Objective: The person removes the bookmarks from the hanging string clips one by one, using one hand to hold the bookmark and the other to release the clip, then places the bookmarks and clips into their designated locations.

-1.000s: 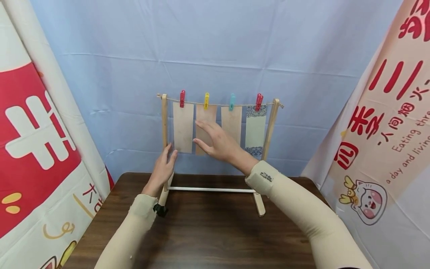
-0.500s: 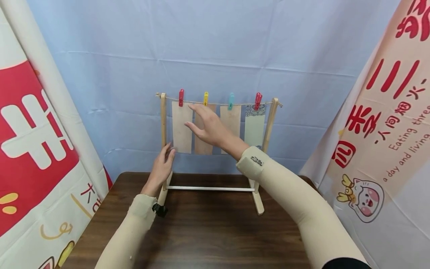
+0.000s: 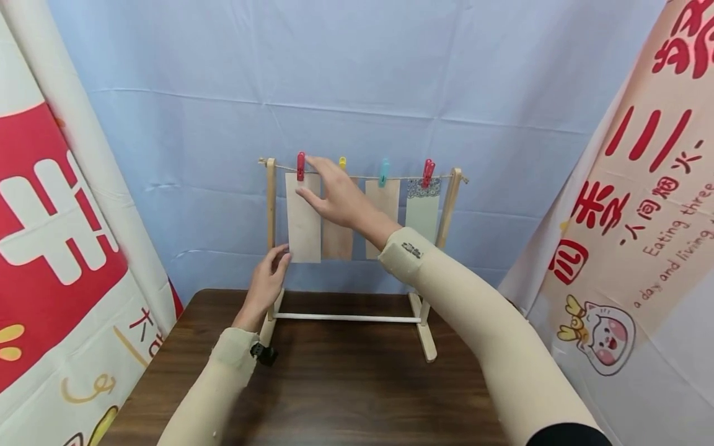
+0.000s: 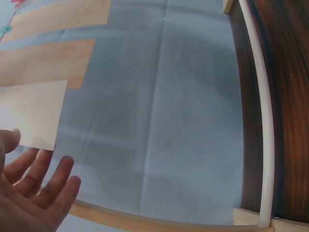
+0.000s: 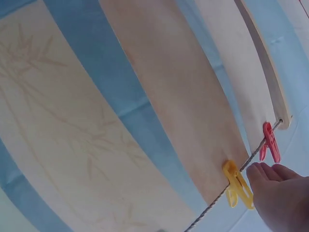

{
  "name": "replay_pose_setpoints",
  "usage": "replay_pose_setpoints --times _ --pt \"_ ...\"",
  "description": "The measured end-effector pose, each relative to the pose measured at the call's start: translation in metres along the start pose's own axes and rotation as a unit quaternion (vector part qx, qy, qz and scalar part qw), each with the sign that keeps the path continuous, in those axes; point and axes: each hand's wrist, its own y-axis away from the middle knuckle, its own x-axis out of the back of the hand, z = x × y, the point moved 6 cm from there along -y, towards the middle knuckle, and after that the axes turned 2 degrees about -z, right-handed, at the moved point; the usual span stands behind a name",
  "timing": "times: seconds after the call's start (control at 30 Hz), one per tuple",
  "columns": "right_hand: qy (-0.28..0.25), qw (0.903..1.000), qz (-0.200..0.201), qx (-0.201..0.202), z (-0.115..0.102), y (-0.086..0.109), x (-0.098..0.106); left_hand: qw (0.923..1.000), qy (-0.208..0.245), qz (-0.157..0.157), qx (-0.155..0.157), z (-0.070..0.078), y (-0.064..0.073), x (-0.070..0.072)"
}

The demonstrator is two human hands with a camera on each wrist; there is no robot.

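Arms in cream sleeves (image 3: 491, 322) reach forward. The right hand (image 3: 340, 198) is up high, with its fingers stretched out, a little bent, and its thumb lower and apart. It is loose and free. I see its fingertips just beside the left red clip (image 3: 300, 166), and the yellow clip (image 5: 236, 186) is close too. That red clip sits on the string (image 5: 206, 212) at the top of the white strip (image 3: 304, 229). The left hand (image 3: 263, 285) is low down by that strip's bottom corner. Its fingers are soft and bent, but I can't tell if they touch the strip.

The right hand and arm cover the top of the brown strip (image 3: 337, 241) and bits of the leafy strip (image 5: 72, 116) and the flowery strip (image 3: 422, 214). Over those last two are a blue-green clip (image 3: 384, 173) and another red clip (image 3: 428, 173). The wooden stand (image 3: 271, 204) has a white bar (image 3: 346, 318) near the bottom and sits on a dark brown table (image 3: 346, 384).
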Motion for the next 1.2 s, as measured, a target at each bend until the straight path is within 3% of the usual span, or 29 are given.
replay_pose_setpoints --times 0.27,0.43,0.97,1.2 --pt "-0.043 0.9923 -0.046 -0.106 0.01 -0.017 -0.001 0.9995 -0.016 0.028 -0.003 -0.001 -0.003 0.001" --pt "-0.074 0.9845 -0.072 -0.142 0.013 -0.026 -0.003 0.9992 -0.03 0.026 0.0 0.0 -0.002 0.003" --pt "-0.148 0.972 -0.067 -0.17 0.013 -0.03 -0.009 0.9988 -0.039 0.029 -0.002 -0.002 0.001 0.002" --pt "-0.159 0.9744 -0.041 -0.154 0.013 -0.028 -0.005 0.9986 -0.042 0.033 -0.004 -0.001 0.003 0.002"
